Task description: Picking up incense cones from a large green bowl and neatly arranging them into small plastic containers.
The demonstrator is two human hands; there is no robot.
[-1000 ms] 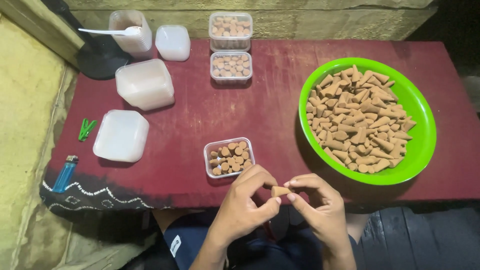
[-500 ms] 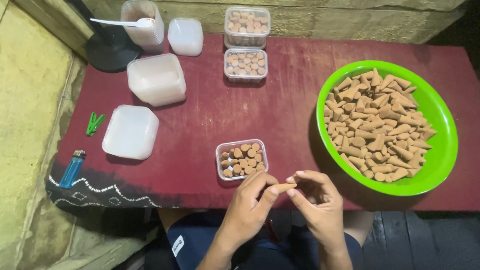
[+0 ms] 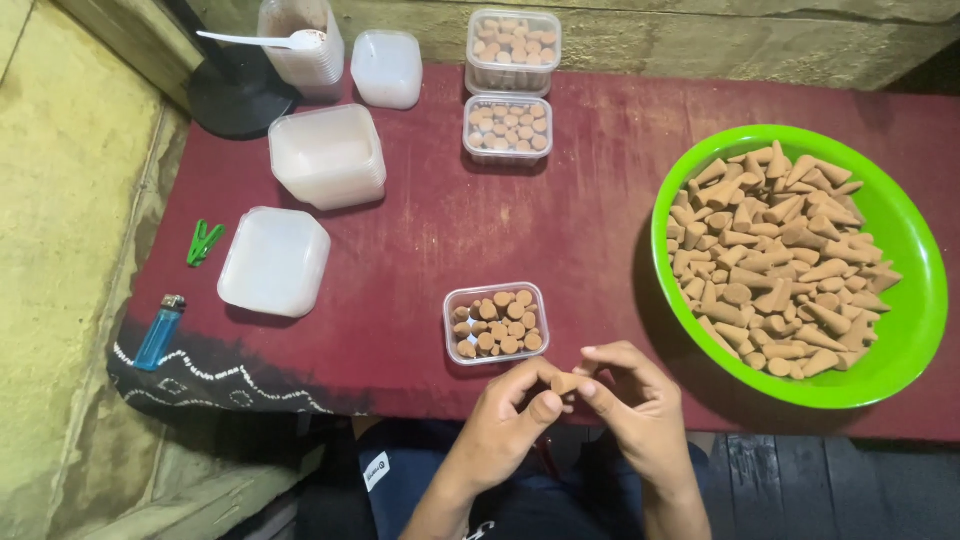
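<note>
My left hand (image 3: 508, 418) and my right hand (image 3: 636, 405) meet at the near edge of the table, and both pinch one small brown cone (image 3: 566, 382) between their fingertips. Just beyond them stands a small clear box (image 3: 496, 322) partly filled with upright brown cones. To the right, a big green bowl (image 3: 905, 340) holds a heap of the same cones (image 3: 780, 260).
A dark red cloth (image 3: 560, 230) covers the table. Two filled clear boxes (image 3: 510, 128) stand at the back, with stacks of empty containers (image 3: 328, 155) and lids (image 3: 274, 262) on the left. A green clip (image 3: 204, 242) and blue lighter (image 3: 160, 332) lie far left.
The camera has shifted a little, so the table sits differently in view. My hands stay together at the near edge, still turning the cone between the fingertips.
</note>
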